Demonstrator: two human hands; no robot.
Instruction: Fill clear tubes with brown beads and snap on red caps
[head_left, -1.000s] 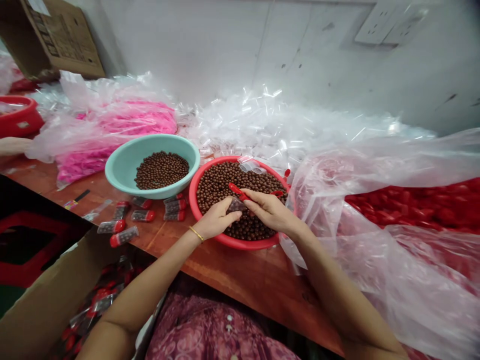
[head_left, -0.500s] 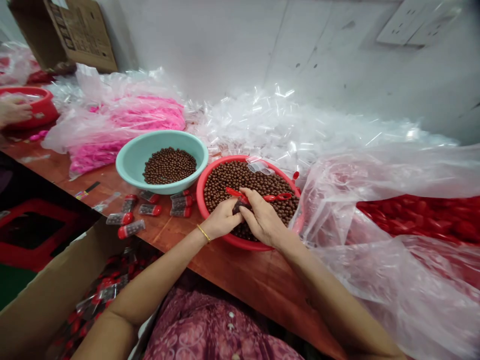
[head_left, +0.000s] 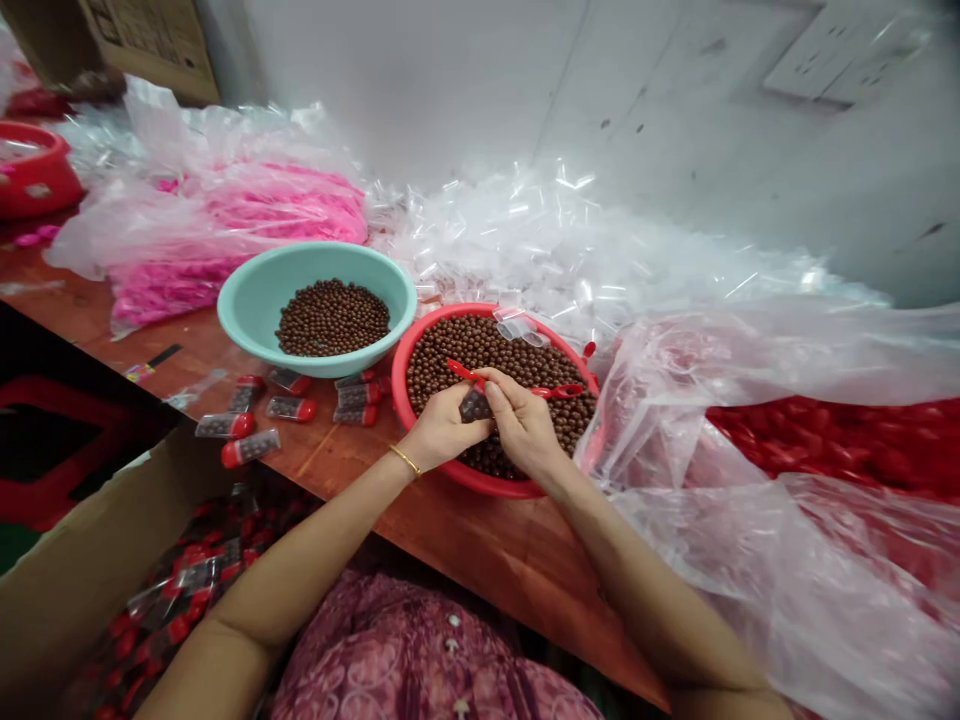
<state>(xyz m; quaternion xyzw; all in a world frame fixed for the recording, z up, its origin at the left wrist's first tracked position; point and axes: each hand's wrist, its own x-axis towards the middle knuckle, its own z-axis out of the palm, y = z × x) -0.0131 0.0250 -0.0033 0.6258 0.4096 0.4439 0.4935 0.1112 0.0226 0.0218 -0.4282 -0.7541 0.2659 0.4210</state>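
My left hand (head_left: 441,430) is closed around a small clear tube of brown balls (head_left: 475,406), held over the red basin (head_left: 403,385). Pressed against the tube's other side is my right hand (head_left: 525,425), thumb and fingers pinched together at its end. A narrow red plastic piece (head_left: 463,371) sticks out above the tube by the right fingertips; how it is attached is hidden. Brown balls (head_left: 457,345) fill the basin below. On them lie a red plastic spoon (head_left: 566,391) and several empty clear tubes (head_left: 517,325).
Left of the basin stands a turquoise bowl (head_left: 244,320) of brown balls, with several filled red-capped tubes (head_left: 291,408) before it. Clear tubes (head_left: 525,230) pile behind. A bag of red caps (head_left: 825,440) lies right. Below the table edge, a carton (head_left: 97,550) holds more filled tubes.
The view has shifted slightly, and the co-worker's hand at the far left is out of sight. My hands stay together over the basin; the tube between them shows more of its brown balls.
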